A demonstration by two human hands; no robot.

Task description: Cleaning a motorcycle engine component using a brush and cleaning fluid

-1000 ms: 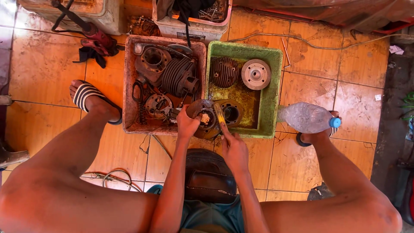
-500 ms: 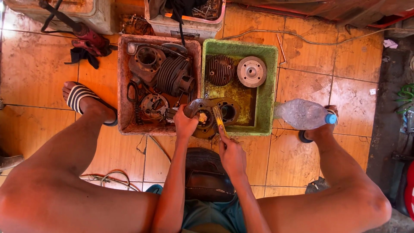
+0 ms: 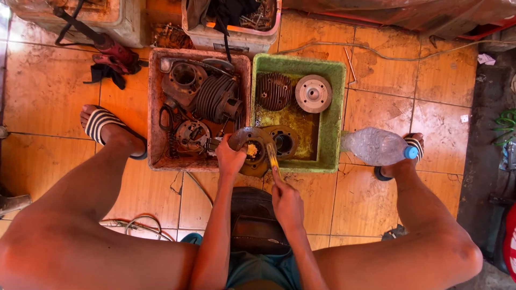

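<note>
While my left hand [image 3: 230,157] stays wrapped around the rim of the round, greasy metal engine cover [image 3: 252,150], I hold that part tilted over the near edge of the green tub [image 3: 337,107], right where the tub meets the reddish-brown tub [image 3: 153,107]. My right hand [image 3: 286,200] is closed in a fist on the handle of a small brush [image 3: 273,157], whose yellowish bristle end now sits just beside the cover's right rim, close to the dark ring-shaped housing [image 3: 284,143] lying in the oily liquid.

Compared with a second ago, the brush has shifted from the middle of the cover toward its right edge, and my right hand has drawn a little back toward my body; a yellow smear shows in the cover's hollow. I judge this as scrubbing going on stroke by stroke, with the centre worked and the rim being reached. The cover itself has barely moved.

Farther in the green tub, a finned cylinder head [image 3: 273,90] and a pale round flanged disc [image 3: 313,92] lie near the far wall, unchanged. The reddish-brown tub holds a finned cylinder [image 3: 215,98] and other dark engine pieces. A clear plastic bottle [image 3: 376,146] with a blue cap lies on the tiled floor [image 3: 48,96], just beside the green tub's right wall and touching my right foot.
</note>
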